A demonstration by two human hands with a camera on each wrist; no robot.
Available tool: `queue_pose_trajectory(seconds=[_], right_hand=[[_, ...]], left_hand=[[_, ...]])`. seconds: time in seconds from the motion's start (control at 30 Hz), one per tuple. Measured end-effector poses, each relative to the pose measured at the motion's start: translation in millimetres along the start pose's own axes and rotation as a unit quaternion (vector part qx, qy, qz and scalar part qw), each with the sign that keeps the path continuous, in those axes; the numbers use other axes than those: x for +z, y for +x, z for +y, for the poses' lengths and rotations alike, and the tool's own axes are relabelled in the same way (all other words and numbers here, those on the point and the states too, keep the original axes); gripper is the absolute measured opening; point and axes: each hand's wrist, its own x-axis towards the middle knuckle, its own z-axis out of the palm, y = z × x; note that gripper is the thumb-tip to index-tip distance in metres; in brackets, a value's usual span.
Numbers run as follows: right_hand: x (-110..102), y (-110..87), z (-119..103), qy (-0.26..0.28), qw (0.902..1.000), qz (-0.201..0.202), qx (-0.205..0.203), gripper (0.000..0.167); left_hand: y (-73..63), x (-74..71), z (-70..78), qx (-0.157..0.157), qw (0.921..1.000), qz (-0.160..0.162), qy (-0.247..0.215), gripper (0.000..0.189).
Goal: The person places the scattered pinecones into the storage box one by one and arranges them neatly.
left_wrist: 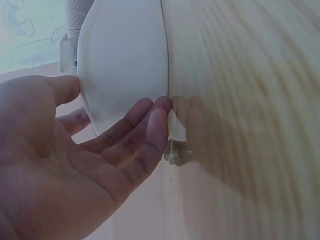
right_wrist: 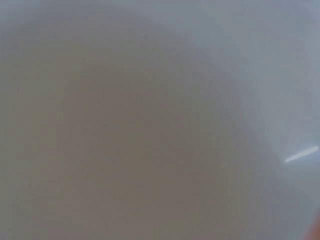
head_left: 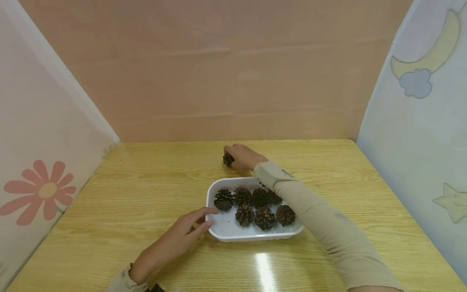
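Beyond the far side of a white plastic tray [head_left: 233,231], my right hand [head_left: 242,157] holds a dark brown pine cone [head_left: 228,159] over the table. Several more pine cones [head_left: 260,198] sit in the tray in two rough rows, partly covered at the right by my right sleeve. My left hand [head_left: 186,227] holds the tray's left end, thumb and forefinger at the rim. From the left wrist, the other fingers [left_wrist: 157,130] of that hand lie curved against the tray's outer wall [left_wrist: 125,55], near its base. The right wrist view is a pale blur without the pine cone.
The wooden table [head_left: 146,182] extends on all sides of the tray. A peach-coloured backdrop [head_left: 233,81] rises at its far edge. Pale panels with printed pictures, a flower [head_left: 47,190] and a moon [head_left: 438,44], flank it left and right.
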Motion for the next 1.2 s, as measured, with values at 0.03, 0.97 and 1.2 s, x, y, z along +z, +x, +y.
queue_pose_trajectory(seconds=[0.03, 0.97, 1.2], right_hand=[[-1, -0.5, 1, 0.004, 1.0000, 0.001, -0.001, 0.044], [-29, -31.2, -6, 0.042, 0.9959, 0.076, -0.026, 0.043], [-31, -53.5, -13, 0.022, 0.9901, 0.121, -0.068, 0.042]], left_hand=[[0.1, 0.0, -0.1, 0.001, 1.0000, 0.000, -0.001, 0.036], [3.3, -1.3, -0.1, 0.001, 1.0000, -0.002, 0.003, 0.036], [3.7, -1.0, -2.5, 0.003, 1.0000, 0.004, 0.007, 0.035]])
